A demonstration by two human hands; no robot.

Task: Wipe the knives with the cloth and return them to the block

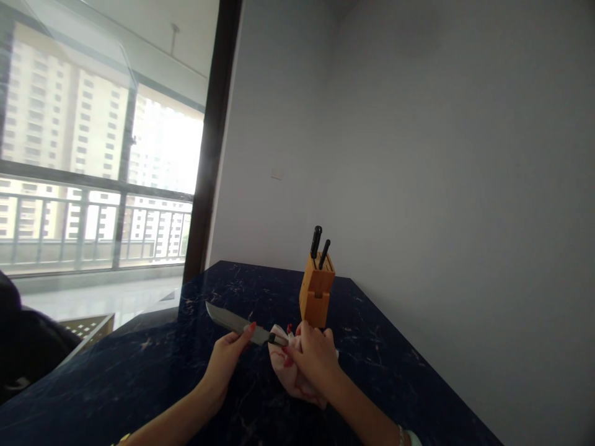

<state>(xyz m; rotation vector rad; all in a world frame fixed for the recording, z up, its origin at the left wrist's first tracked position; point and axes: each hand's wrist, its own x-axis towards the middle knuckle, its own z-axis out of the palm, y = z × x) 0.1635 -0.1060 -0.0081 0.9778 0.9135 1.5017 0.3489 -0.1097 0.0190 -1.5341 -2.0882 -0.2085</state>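
Observation:
My left hand [225, 362] grips a kitchen knife [235, 324] where the steel blade meets the black handle, with the blade pointing to the far left. My right hand [316, 359] closes on a crumpled white cloth with red markings [290, 375], right beside the end of the knife's handle. Both hands are above the dark blue marble countertop [253, 297]. Just beyond them stands a wooden knife block [317, 291], and two black knife handles [318, 243] stick out of its top. The knives' blades are hidden inside the block.
The countertop's corner narrows toward the back, with a grey wall [432, 161] along its right side. To the left, a dark door frame [212, 139] borders a glass balcony door [97, 173]. A dark chair-like object [23, 334] stands at the lower left.

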